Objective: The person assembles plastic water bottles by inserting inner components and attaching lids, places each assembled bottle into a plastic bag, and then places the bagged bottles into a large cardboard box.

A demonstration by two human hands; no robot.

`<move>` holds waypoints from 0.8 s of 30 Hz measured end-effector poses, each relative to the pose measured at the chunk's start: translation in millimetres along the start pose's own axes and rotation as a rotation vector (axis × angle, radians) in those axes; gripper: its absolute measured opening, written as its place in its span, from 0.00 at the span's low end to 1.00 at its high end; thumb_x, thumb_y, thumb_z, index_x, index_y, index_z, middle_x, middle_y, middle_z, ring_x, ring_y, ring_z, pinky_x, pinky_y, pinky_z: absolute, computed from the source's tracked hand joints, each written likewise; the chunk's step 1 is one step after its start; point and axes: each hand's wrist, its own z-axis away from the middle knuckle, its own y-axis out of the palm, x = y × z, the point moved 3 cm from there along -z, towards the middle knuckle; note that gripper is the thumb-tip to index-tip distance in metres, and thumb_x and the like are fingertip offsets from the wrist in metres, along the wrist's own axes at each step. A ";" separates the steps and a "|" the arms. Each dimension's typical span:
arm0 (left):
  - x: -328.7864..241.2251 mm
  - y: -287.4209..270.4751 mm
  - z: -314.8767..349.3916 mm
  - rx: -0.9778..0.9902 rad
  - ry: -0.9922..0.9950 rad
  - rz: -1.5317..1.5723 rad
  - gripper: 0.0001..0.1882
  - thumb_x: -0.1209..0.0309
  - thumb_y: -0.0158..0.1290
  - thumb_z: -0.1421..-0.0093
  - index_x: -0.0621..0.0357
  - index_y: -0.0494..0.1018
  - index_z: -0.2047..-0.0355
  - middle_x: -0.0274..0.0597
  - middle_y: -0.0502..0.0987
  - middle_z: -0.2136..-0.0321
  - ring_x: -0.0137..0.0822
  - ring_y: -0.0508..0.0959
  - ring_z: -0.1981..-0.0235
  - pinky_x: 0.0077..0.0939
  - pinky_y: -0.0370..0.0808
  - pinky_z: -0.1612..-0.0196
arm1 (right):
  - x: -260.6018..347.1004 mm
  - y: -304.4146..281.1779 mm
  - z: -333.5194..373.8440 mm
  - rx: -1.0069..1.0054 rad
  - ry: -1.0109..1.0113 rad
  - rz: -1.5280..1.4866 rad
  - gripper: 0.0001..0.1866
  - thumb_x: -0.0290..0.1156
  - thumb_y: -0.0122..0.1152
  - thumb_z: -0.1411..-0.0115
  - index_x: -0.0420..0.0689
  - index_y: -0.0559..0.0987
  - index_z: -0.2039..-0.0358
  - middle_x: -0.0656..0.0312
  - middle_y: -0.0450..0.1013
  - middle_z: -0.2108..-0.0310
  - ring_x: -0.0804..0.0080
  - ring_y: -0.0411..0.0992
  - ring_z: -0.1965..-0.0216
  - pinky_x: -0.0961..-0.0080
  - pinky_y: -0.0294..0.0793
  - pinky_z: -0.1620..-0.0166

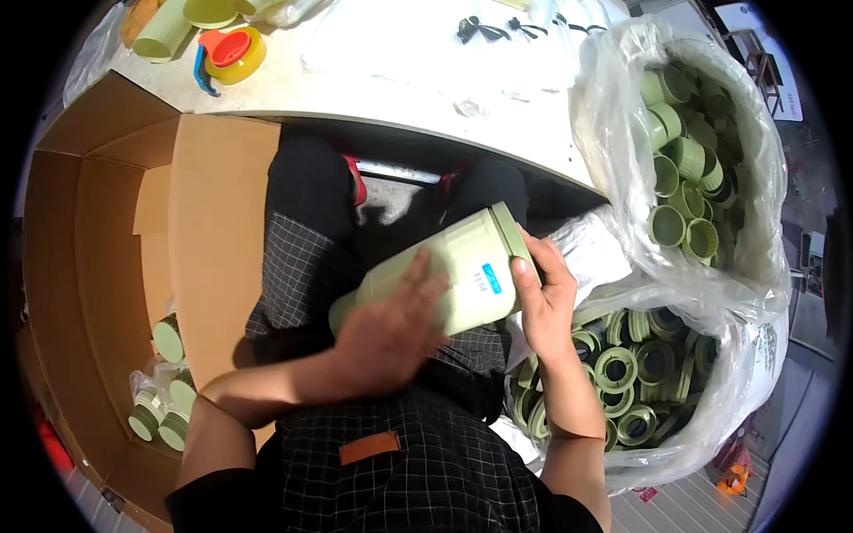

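A pale green plastic canister lies tilted across my lap, with a blue-and-white label on its side. My right hand grips its upper right end, thumb on the side and fingers round the green rim. Over the lower left part of the canister is my left hand, blurred by motion, its fingers stretched out flat along the surface. The canister's lower left end is partly hidden behind that hand.
An open cardboard box on the left holds several green cylinders. To the right, one clear bag is full of green cups, another of green rings. On the white table lie yellow tape and plastic bags.
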 end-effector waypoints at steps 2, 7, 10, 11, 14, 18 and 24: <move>45.3 -15.3 -13.4 -0.005 -0.014 0.158 0.34 0.59 0.56 0.36 0.63 0.59 0.36 0.62 0.67 0.39 0.57 0.79 0.49 0.43 0.78 0.50 | 26.1 -0.1 10.5 0.055 -0.196 0.241 0.27 0.42 0.58 0.34 0.33 0.74 0.43 0.55 0.65 0.71 0.61 0.66 0.66 0.67 0.68 0.58; 10.4 -1.0 -1.1 -0.167 0.056 -0.051 0.32 0.62 0.55 0.37 0.65 0.59 0.38 0.67 0.69 0.41 0.57 0.83 0.62 0.41 0.82 0.62 | 14.4 8.5 7.3 0.031 -0.141 0.183 0.24 0.41 0.57 0.33 0.33 0.75 0.46 0.52 0.65 0.70 0.59 0.65 0.67 0.67 0.68 0.60; 21.9 -8.4 -8.9 -0.164 0.049 0.002 0.31 0.63 0.55 0.37 0.65 0.59 0.38 0.66 0.68 0.41 0.55 0.83 0.62 0.40 0.82 0.63 | 15.5 8.4 -2.9 0.040 -0.108 0.299 0.29 0.41 0.65 0.39 0.35 0.74 0.44 0.52 0.65 0.68 0.57 0.67 0.66 0.66 0.69 0.58; 17.5 -7.2 -6.2 -0.158 0.018 0.016 0.31 0.64 0.56 0.37 0.63 0.60 0.38 0.64 0.69 0.41 0.54 0.83 0.61 0.40 0.82 0.63 | 15.7 11.0 -0.3 0.017 -0.080 0.355 0.35 0.40 0.70 0.46 0.36 0.72 0.41 0.51 0.65 0.66 0.55 0.68 0.64 0.66 0.69 0.57; 20.7 -9.6 5.6 -0.127 -0.039 0.031 0.31 0.66 0.55 0.36 0.63 0.60 0.36 0.59 0.77 0.48 0.56 0.82 0.56 0.39 0.80 0.55 | 20.6 9.1 3.9 0.137 -0.085 0.297 0.36 0.38 0.71 0.47 0.34 0.72 0.41 0.50 0.66 0.65 0.55 0.67 0.64 0.66 0.69 0.58; 94.6 -36.2 -7.5 0.032 0.141 0.636 0.31 0.58 0.56 0.36 0.62 0.64 0.38 0.56 0.77 0.47 0.49 0.81 0.49 0.34 0.77 0.47 | 43.0 2.0 44.1 0.244 -0.611 0.228 0.30 0.48 0.62 0.41 0.36 0.78 0.47 0.55 0.65 0.73 0.58 0.66 0.71 0.64 0.69 0.64; 18.3 2.1 7.4 -0.153 0.201 0.024 0.35 0.62 0.61 0.40 0.63 0.60 0.37 0.65 0.70 0.42 0.54 0.82 0.55 0.41 0.82 0.55 | 26.7 5.1 6.2 0.069 -0.117 0.290 0.26 0.41 0.53 0.33 0.27 0.73 0.48 0.46 0.68 0.67 0.50 0.69 0.65 0.63 0.70 0.58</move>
